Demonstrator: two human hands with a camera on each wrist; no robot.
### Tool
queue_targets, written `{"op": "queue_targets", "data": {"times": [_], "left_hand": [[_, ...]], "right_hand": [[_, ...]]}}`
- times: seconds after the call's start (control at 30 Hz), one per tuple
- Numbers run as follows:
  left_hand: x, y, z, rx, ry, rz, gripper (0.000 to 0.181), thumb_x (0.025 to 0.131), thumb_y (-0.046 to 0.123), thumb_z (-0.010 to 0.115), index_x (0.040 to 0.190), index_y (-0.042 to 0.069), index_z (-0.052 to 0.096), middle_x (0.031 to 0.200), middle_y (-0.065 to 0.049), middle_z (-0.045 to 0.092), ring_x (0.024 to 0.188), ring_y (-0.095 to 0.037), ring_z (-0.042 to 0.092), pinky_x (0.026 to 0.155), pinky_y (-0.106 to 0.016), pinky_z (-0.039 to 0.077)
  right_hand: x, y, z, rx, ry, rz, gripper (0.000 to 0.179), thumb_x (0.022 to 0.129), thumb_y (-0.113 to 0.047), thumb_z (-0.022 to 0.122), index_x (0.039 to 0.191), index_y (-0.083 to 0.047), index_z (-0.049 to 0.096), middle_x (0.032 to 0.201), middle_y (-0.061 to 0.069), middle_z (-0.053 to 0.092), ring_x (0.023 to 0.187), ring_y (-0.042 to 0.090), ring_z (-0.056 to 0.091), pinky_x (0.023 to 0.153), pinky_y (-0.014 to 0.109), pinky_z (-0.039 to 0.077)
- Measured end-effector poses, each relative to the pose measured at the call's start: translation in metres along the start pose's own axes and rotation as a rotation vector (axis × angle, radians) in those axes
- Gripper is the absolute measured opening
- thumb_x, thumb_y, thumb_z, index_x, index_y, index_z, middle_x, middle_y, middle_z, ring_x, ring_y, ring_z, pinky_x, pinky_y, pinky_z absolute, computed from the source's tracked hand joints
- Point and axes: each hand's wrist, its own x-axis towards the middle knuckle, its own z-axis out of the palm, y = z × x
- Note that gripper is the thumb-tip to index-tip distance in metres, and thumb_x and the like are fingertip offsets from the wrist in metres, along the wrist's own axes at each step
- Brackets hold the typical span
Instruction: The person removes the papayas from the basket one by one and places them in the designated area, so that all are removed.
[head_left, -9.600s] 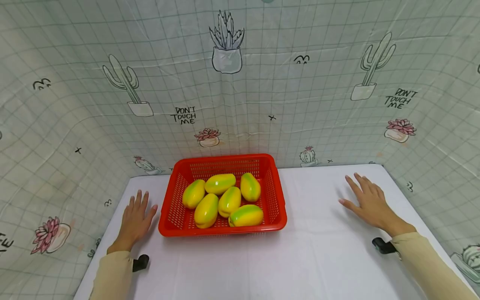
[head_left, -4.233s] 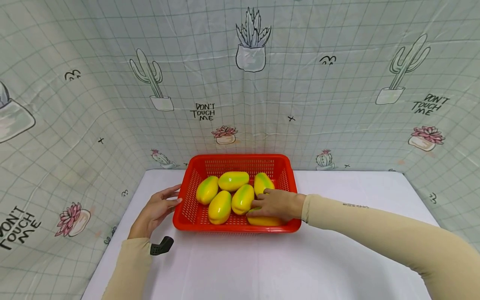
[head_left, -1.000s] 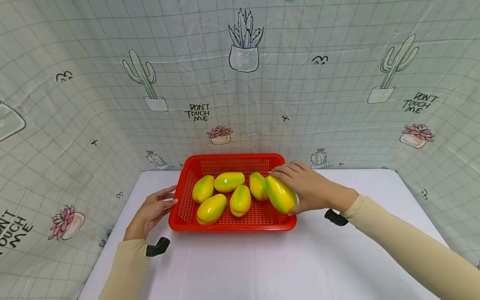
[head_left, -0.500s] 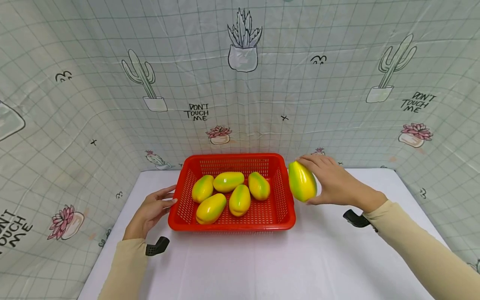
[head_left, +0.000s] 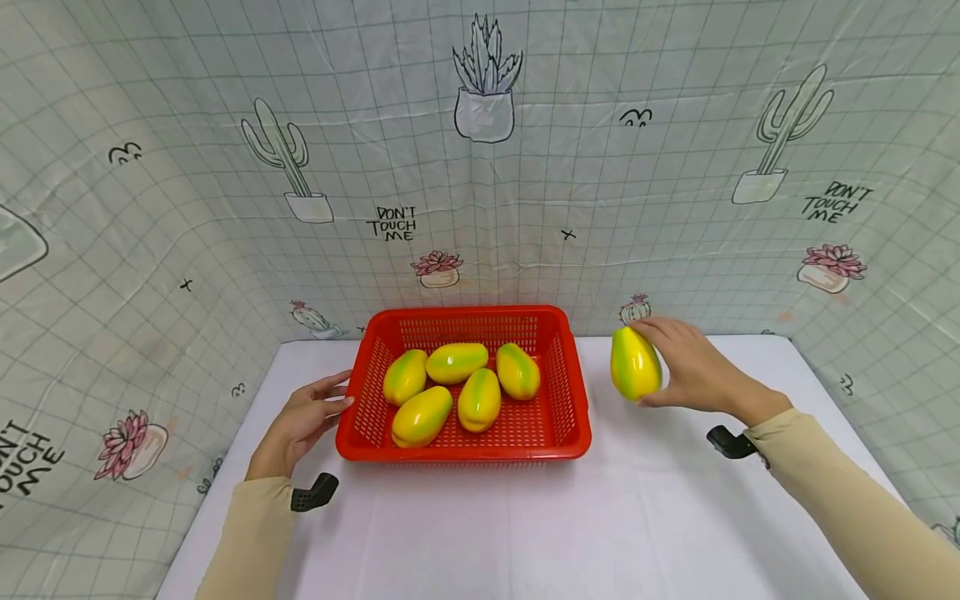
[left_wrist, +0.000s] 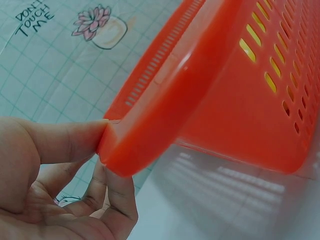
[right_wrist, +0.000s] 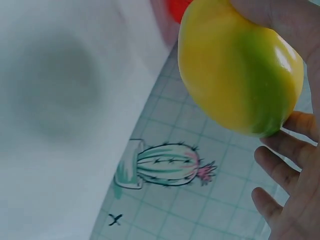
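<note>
My right hand [head_left: 693, 367] holds a yellow-green papaya [head_left: 635, 364] between thumb and fingertips, raised above the white table right of the red plastic basket [head_left: 465, 454]. In the right wrist view the papaya [right_wrist: 235, 70] hangs over the tabletop, with the thumb on one end and fingertips at the other; some fingers are off it. My left hand [head_left: 298, 429] is at the basket's left side. The left wrist view shows the left hand [left_wrist: 75, 185] pinching the basket rim [left_wrist: 150, 130], thumb on top and fingers beneath. Several papayas [head_left: 480, 400] lie inside the basket, mostly toward its left and middle.
A grid-patterned cloth [head_left: 525, 192] with cactus drawings rises behind the table and along both sides. The white tabletop [head_left: 480, 533] stretches in front of the basket and to its right. Each wrist wears a black camera mount [head_left: 315, 493].
Over the past seconds my right hand has reached into the basket, lifted out one papaya and carried it over the right rim. The left hand has moved from the table to the basket rim.
</note>
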Motion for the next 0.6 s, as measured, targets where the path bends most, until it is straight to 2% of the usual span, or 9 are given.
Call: {"op": "queue_targets", "data": {"times": [0.27,0.6], "left_hand": [[0.000,0.000,0.000,0.007,-0.002,-0.009,0.065,0.106,0.008,0.059,0.166,0.009,0.033,0.161,-0.025,0.038,0.124,-0.027,0.054,0.095,-0.024,0.054],[0.000,0.001,-0.001,0.002,-0.005,-0.001,0.065,0.105,0.008,0.061,0.165,0.007,0.035,0.157,-0.025,0.041,0.118,-0.023,0.056,0.086,-0.019,0.054]], "right_hand": [[-0.005,0.020,0.013,-0.003,-0.028,0.055,0.107,0.066,-0.032,0.101,0.150,0.006,0.046,0.148,0.029,0.051,0.135,0.050,0.047,0.112,0.072,0.034],[-0.008,0.040,0.031,0.012,-0.078,0.103,0.106,0.070,-0.035,0.099,0.152,0.006,0.046,0.150,0.030,0.050,0.139,0.053,0.044,0.112,0.073,0.033]]}}
